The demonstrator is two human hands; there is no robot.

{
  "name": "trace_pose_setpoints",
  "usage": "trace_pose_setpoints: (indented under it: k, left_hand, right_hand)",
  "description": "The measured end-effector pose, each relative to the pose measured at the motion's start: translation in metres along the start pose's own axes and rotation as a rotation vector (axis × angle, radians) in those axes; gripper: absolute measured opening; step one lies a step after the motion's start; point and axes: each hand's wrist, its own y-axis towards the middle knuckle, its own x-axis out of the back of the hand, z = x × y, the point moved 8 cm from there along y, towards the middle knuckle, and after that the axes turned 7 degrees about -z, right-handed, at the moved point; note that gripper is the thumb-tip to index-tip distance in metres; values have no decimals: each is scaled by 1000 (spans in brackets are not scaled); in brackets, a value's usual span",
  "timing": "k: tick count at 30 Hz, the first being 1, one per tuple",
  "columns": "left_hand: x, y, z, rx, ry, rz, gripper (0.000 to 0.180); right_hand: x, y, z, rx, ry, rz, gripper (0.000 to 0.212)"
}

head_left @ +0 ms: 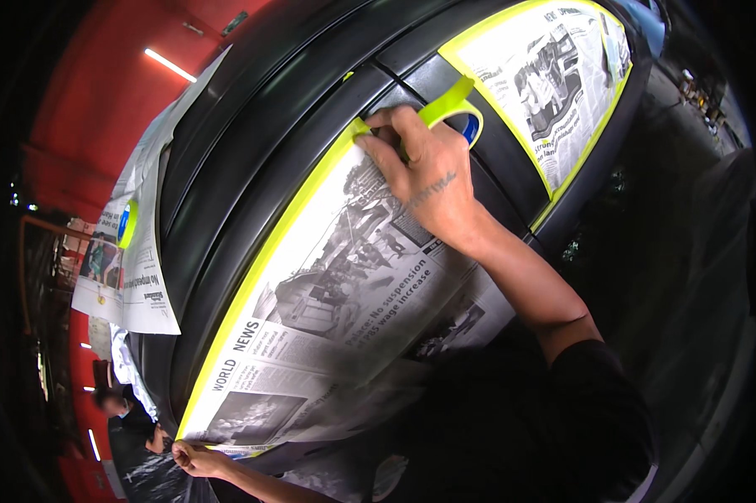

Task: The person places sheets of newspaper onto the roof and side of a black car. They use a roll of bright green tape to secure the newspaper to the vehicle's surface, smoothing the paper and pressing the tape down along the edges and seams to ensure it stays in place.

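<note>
A sheet of newspaper [344,277] covers a side window of a black car body [244,142]. Bright yellow masking tape [265,251] runs along the sheet's upper edge. At the far end of that edge my right hand [428,172] is closed, thumb and fingers pinching the strip. The tape roll [472,126], with a blue inner core, sits just behind its knuckles. Down at the near left corner of the sheet, my left hand [195,458] is closed with its fingertips at the strip's end; the exact grip is small in view.
Another newspaper-covered window [554,84], edged in yellow tape, lies at upper right. Over the car's left side hangs more newspaper [147,277] with a second tape roll [127,224]. A co-worker [131,419] is at lower left, one hand close to mine. A red wall [101,109] stands behind.
</note>
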Motion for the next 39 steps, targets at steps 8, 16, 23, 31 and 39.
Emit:
trace_pose_setpoints:
  k: [8, 16, 23, 31, 39]
  left_hand:
    - [-16, -23, -49, -210, 69, 111, 15]
    - [-4, -9, -36, -270, 243, 146, 23]
    - [34, 46, 30, -426, 379, 107, 19]
    - [30, 25, 20, -1, -18, -34, 20]
    - [23, 25, 4, -146, 70, 22, 22]
  right_hand:
    - [4, -4, -5, -66, 86, -18, 28]
    - [7, 1, -9, -155, 104, -13, 14]
    - [2, 7, -12, -262, 105, 48, 13]
    - [1, -2, -15, -288, 114, 80, 14]
    - [1, 3, -17, -272, 91, 67, 15]
